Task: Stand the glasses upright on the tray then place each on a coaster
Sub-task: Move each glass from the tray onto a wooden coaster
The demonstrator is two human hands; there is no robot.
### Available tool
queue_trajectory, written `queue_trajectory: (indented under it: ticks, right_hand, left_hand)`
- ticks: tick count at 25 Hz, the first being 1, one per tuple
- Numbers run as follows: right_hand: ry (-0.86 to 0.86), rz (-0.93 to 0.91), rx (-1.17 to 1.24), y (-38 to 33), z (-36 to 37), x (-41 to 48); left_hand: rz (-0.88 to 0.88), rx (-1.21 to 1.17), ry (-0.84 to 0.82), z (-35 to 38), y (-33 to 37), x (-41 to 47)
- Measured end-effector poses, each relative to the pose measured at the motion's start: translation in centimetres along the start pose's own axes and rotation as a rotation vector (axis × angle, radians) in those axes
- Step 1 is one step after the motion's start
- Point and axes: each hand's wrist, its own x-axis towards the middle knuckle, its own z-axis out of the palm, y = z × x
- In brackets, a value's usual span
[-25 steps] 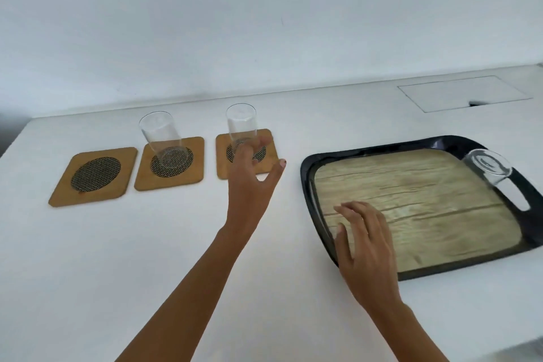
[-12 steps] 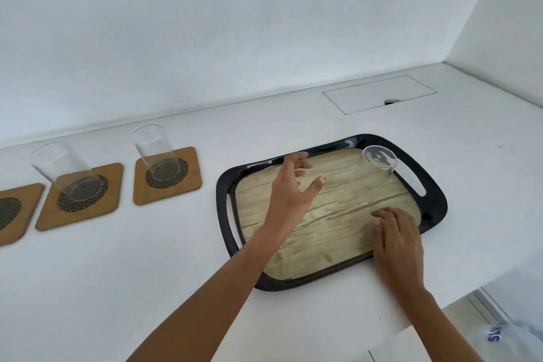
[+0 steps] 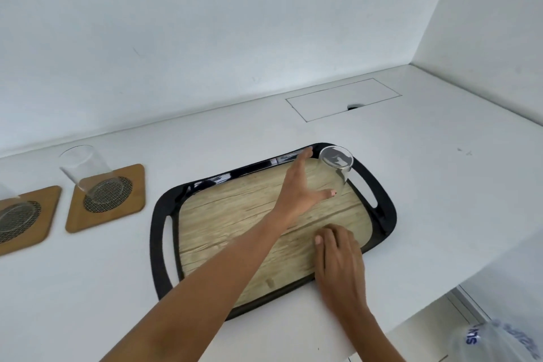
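Note:
A black tray [image 3: 160, 223] with a wood-grain floor lies on the white counter. One clear glass [image 3: 336, 167] stands upright at the tray's far right corner. My left hand [image 3: 302, 188] reaches across the tray, fingers spread, just left of that glass, thumb near its base but not closed on it. My right hand [image 3: 338, 261] rests flat on the tray's near right edge, holding nothing. To the left, a glass [image 3: 88, 173] stands on a wooden coaster [image 3: 107, 200] with a mesh centre. Another coaster [image 3: 26, 219] at the frame's left edge carries a glass that is mostly cut off.
A rectangular flush hatch [image 3: 343, 98] with a small notch is set in the counter behind the tray. White walls meet at a corner on the right. The counter's front edge drops off at lower right, where a clear plastic bag [image 3: 496, 341] with blue print shows.
My left hand left the glass on the coaster and swept right over the tray up to the last glass. My right hand slid along the tray's near edge. The view panned right.

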Motion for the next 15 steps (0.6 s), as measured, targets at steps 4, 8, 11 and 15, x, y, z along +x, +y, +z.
queue_trajectory:
  ticks: [4, 8, 11, 15]
  right_hand:
    - [0.056, 0.092, 0.101, 0.0, -0.1, 0.1]
    - [-0.004, 0.094, 0.071, 0.3, 0.0, 0.2]
    - [-0.006, 0.091, 0.03, 0.3, 0.0, 0.1]
    - [-0.02, 0.088, 0.023, 0.3, 0.1, 0.2]
  left_hand:
    - [-0.025, -0.154, 0.038, 4.1, 2.0, 1.9]
    - [0.009, -0.184, 0.122, 5.6, 2.4, 3.0]
    - [0.01, -0.198, 0.126, 5.6, 1.8, 3.2]
    - [0.011, -0.213, 0.127, 5.3, 1.8, 3.0]
